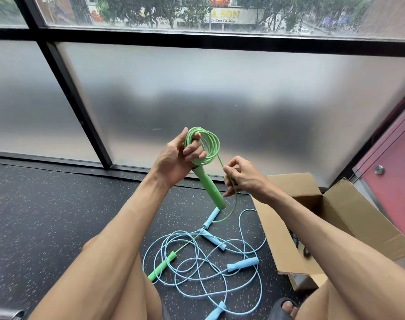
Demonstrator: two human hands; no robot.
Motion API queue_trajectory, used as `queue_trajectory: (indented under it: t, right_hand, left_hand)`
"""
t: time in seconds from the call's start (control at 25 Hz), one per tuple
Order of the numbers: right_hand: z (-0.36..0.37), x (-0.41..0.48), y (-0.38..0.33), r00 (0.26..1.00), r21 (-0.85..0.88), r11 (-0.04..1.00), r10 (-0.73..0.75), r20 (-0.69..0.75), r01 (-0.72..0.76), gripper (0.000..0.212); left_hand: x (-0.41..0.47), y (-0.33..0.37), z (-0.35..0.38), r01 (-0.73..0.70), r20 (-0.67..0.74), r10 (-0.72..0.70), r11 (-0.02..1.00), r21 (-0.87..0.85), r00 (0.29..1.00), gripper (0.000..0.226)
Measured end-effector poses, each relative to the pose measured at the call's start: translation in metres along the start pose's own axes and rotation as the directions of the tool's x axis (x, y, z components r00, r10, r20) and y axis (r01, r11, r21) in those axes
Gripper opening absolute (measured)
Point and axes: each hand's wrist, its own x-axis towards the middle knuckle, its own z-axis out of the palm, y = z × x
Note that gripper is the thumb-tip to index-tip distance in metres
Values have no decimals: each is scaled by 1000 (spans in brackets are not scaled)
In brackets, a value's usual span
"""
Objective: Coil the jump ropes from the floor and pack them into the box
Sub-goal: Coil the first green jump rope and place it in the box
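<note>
My left hand (177,158) grips a green jump rope coil (210,144) together with the top of its green handle (210,188), which hangs down to the right. Just right of it, my right hand (240,176) pinches the loose green cord (234,204) that runs down to the floor. The other green handle (162,266) lies on the floor. Light blue jump ropes (208,262) lie tangled below my hands, with several blue handles among them. An open cardboard box (335,215) stands on the floor to the right, with dark items inside.
Frosted glass panels with black frames (74,100) rise straight ahead. The floor is dark speckled rubber (46,215). A red wall panel (393,172) stands at the far right. My knees and a sandalled foot (287,308) are at the bottom edge.
</note>
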Motion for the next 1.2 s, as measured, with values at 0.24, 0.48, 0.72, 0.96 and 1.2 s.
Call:
queue_trajectory:
  t: [0.24,0.48,0.72,0.96,1.2]
  right_hand:
    - [11,-5,4,976,-70,989,142,168,-132,14]
    - [17,-12,4,933,-238,960,213,291,-145,18]
    - [16,-7,-6,976,-369,928,40,212,42,10]
    - [7,-7,-24,966,-291,922,-228,122,254,18]
    - [-4,0,-20,923,-364,863,-383,-18,351,22]
  left_hand:
    - [8,-2,-6,-195,-310,206,979,66,928,31]
    - [12,-8,-21,-138,-444,535,735,663,719,20]
    - [12,-13,-29,80,-248,594,295,952,765,18]
    - [11,-22,-28,259,-269,222,72,963,937,22]
    - [4,-22,-2,278,-244,-137,362,890,960,61]
